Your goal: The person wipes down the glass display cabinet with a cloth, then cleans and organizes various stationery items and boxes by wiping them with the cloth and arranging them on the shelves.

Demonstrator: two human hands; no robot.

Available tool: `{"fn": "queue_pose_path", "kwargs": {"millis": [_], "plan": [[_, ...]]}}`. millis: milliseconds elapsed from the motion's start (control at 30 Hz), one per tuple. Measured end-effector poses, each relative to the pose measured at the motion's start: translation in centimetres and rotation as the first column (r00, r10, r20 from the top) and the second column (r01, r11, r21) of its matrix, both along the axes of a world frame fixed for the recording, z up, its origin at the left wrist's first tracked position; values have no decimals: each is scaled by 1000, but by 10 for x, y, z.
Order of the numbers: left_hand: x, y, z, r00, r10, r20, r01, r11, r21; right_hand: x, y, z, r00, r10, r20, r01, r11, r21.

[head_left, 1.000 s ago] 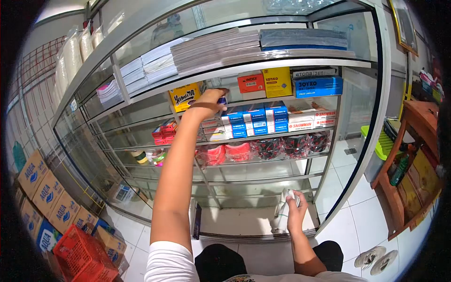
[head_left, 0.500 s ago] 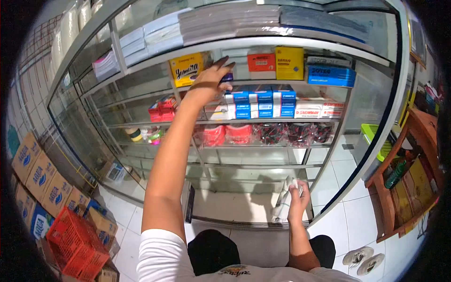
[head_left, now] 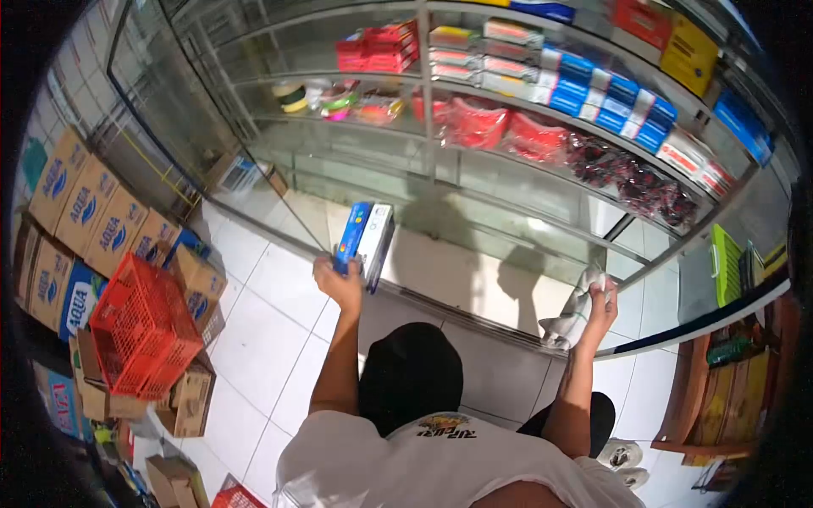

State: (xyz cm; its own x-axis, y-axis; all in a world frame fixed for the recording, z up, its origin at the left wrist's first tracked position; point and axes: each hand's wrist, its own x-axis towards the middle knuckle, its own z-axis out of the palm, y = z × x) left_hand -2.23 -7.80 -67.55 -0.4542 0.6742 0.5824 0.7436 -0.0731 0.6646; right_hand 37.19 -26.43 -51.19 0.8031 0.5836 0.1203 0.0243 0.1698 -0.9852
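Note:
My left hand [head_left: 340, 286] is closed round the lower end of a blue-and-white box [head_left: 369, 241], which stands at the front left edge of the cabinet base. My thumb lies across its near side. Whether the box rests on the base or is lifted, I cannot tell. In my right hand [head_left: 600, 306] is a bunched grey-white cloth [head_left: 569, 320], hanging at the cabinet's lower right front edge. Ahead is the glass display cabinet [head_left: 428, 292], with shadows of my head and arm on its pale bottom panel [head_left: 474, 269].
Shelves hold red boxes [head_left: 378, 47], blue-and-white boxes [head_left: 614, 97] and red plastic-wrapped packs [head_left: 478, 123]. Left on the tiles are a red crate [head_left: 144, 326] and cartons [head_left: 80, 203]. A wooden rack [head_left: 690, 394] and shoes [head_left: 621, 455] are at right.
My left hand has come down from the upper shelf and now grips the blue-and-white box. The view has tilted down and turned left. My right hand still holds the cloth.

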Motion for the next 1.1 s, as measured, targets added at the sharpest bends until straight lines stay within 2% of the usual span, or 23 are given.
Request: {"fn": "queue_pose_path", "kwargs": {"millis": [33, 67, 133, 200, 233, 300, 333, 367, 400, 433, 533, 633, 700, 767, 800, 867, 933, 967, 1000, 1033, 1067, 1100], "plan": [[-10, -5, -17, 981, 149, 122, -142, 988, -64, -1, 3, -3, 1000, 5, 7, -5, 1000, 4], [-16, -10, -29, 979, 160, 124, -152, 986, -72, -3, 5, -7, 1000, 15, 10, -15, 1000, -4], [-18, -19, -48, 910, -124, 396, 149, 988, -32, -8, 9, -20, 997, 68, -28, -69, 997, -17], [-16, -16, -60, 685, -393, 613, 420, 901, 108, -10, 15, -29, 992, 112, -61, -113, 993, -17], [-13, -14, -57, 680, -398, 616, 421, 900, 116, -11, 18, -30, 992, 111, -53, -112, 994, -12], [-9, -18, -48, 902, -287, 322, 294, 955, 27, -17, 21, -31, 984, 161, -79, -162, 987, -11], [-7, -20, -39, 964, -217, 151, 219, 976, 4, -20, 22, -32, 978, 185, -94, -186, 982, -7], [-7, -20, -31, 990, -140, -29, 140, 990, -1, -23, 24, -33, 972, 208, -110, -209, 978, 1], [-7, -23, -25, 951, -132, -280, 96, 986, -139, -25, 26, -35, 973, 202, -107, -202, 979, 13], [-7, -27, -22, 847, -147, -511, 16, 968, -252, -26, 27, -37, 972, 203, -115, -204, 979, 10], [9, -35, -25, 789, -114, -604, 6, 984, -178, -27, 29, -41, 970, 197, -141, -199, 980, 6], [19, -33, -33, 737, -153, -658, 107, 988, -110, -36, 33, -34, 970, 148, -194, -143, 989, 40], [24, -29, -53, 789, -318, -525, 204, 943, -264, -42, 33, -30, 960, 116, -256, -106, 993, 54], [27, -33, -56, 693, -499, -520, 445, 864, -235, -42, 28, -25, 948, 151, -281, -137, 988, 67], [30, -36, -58, 677, -501, -539, 458, 860, -225, -40, 25, -22, 935, 192, -297, -180, 981, 69], [33, -32, -59, 730, -583, -357, 580, 804, -127, -36, 22, -17, 909, 267, -321, -251, 964, 90], [22, -23, -61, 639, -489, -594, 603, 798, -8, -29, 19, -19, 917, 243, -317, -213, 969, 125], [29, -16, -41, 617, -490, -616, 628, 778, 10, -25, 17, -20, 923, 236, -304, -205, 970, 131], [32, -20, -20, 810, -451, -375, 462, 885, -66, -23, 16, -21, 928, 230, -292, -199, 971, 135], [34, -27, 8, 938, -325, -121, 298, 934, -194, -22, 16, -21, 932, 227, -283, -195, 971, 139], [42, -29, 45, 945, -327, -20, 325, 943, -68, -23, 16, -17, 933, 214, -289, -170, 971, 171], [50, -34, 83, 936, -341, 82, 338, 940, 57, -28, 14, -10, 959, 176, -223, -144, 978, 152]]}}
